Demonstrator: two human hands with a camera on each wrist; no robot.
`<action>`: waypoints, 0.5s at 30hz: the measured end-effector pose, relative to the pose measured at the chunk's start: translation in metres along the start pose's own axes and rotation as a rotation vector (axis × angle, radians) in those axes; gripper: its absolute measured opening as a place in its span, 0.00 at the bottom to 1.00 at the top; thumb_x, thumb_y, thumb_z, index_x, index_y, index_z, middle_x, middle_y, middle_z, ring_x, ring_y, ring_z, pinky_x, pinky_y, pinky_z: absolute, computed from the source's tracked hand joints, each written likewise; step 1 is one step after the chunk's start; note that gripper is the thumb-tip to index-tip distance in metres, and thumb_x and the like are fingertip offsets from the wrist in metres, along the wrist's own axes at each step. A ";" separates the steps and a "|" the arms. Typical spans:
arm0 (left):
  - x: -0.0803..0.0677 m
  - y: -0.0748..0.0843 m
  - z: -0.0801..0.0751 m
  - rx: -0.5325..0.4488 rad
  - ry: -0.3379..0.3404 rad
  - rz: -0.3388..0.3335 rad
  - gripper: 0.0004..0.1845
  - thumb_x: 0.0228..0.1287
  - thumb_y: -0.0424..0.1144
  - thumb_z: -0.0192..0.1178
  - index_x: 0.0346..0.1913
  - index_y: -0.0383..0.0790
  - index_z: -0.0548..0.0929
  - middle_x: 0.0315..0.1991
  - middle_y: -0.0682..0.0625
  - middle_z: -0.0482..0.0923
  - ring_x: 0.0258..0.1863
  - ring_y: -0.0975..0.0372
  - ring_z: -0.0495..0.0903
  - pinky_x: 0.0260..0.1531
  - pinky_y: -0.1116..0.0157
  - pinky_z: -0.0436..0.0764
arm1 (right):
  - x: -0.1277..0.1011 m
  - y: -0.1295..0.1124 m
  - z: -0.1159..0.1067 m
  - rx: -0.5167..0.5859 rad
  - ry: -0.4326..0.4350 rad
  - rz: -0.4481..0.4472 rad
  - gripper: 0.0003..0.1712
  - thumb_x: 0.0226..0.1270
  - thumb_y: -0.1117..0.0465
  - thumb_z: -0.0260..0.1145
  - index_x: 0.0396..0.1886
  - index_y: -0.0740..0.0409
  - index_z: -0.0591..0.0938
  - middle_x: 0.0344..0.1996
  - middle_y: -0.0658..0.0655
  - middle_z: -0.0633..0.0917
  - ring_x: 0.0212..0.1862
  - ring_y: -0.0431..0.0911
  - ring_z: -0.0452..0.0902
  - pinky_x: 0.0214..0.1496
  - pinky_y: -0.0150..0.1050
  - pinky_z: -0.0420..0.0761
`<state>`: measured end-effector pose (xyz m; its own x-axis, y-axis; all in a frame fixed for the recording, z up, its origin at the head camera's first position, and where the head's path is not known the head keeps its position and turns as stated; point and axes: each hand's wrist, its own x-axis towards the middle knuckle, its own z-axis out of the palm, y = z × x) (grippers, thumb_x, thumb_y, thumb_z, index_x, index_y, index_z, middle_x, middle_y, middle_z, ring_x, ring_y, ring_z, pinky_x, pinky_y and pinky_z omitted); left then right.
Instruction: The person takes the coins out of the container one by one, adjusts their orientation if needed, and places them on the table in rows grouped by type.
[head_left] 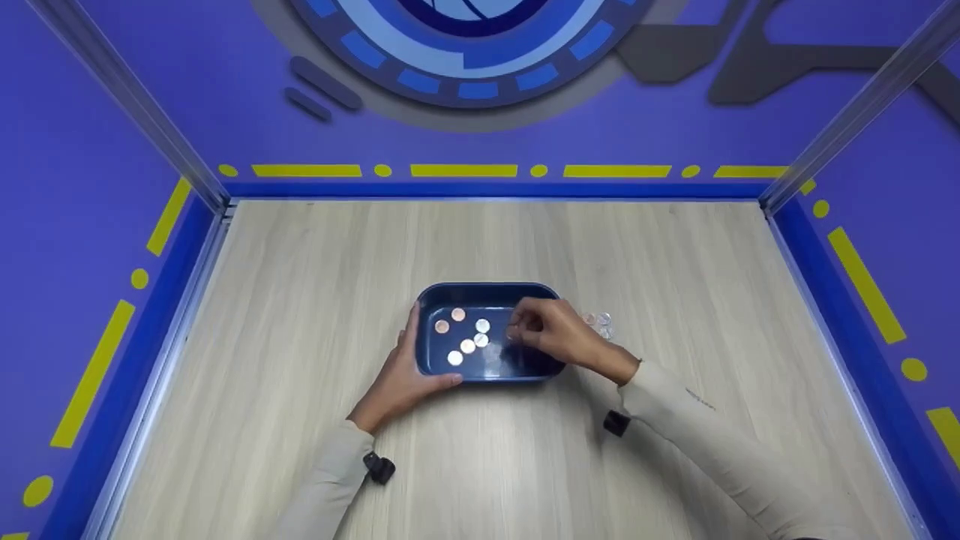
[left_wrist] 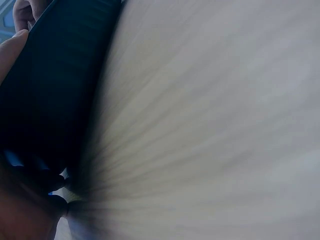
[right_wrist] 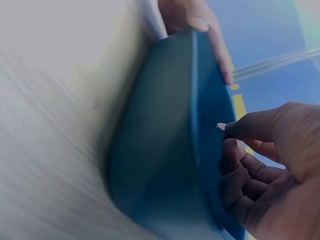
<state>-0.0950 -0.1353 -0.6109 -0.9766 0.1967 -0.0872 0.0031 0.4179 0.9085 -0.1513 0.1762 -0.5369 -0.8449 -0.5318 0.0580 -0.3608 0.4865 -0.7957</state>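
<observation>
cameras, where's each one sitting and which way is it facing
Head: above, looking down at the tray with coins on the table; both hands and sleeves show.
Left wrist: low by the table, along the tray's dark wall; left hand at the edge.
Right wrist: low beside the tray; right hand curled.
All three share the tray.

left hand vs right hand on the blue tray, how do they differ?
The left hand grips the blue tray by its left end, thumb on the near wall; the right hand hovers over the tray's inside. The left hand's fingers wrap the rim; the right hand's fingers are curled together above the coins, and whether they pinch one cannot be told. Both wear light sleeves.
</observation>
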 end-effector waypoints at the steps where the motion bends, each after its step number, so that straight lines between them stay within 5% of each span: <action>1: 0.000 0.000 0.000 0.000 0.000 0.002 0.80 0.49 0.55 0.89 0.92 0.55 0.38 0.85 0.31 0.58 0.85 0.34 0.52 0.79 0.34 0.61 | -0.002 0.001 -0.003 0.000 0.016 0.006 0.05 0.71 0.66 0.78 0.40 0.60 0.88 0.31 0.50 0.89 0.34 0.40 0.83 0.39 0.34 0.82; 15: 0.001 0.000 0.000 -0.014 0.004 0.014 0.81 0.46 0.56 0.90 0.92 0.56 0.39 0.84 0.31 0.60 0.82 0.35 0.59 0.78 0.35 0.62 | -0.035 0.020 -0.034 0.071 0.156 0.129 0.05 0.73 0.63 0.79 0.40 0.60 0.90 0.31 0.53 0.90 0.32 0.43 0.82 0.34 0.31 0.79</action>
<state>-0.0956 -0.1350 -0.6109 -0.9774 0.1987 -0.0727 0.0138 0.4025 0.9153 -0.1422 0.2276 -0.5344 -0.9352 -0.3518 0.0409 -0.2214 0.4908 -0.8426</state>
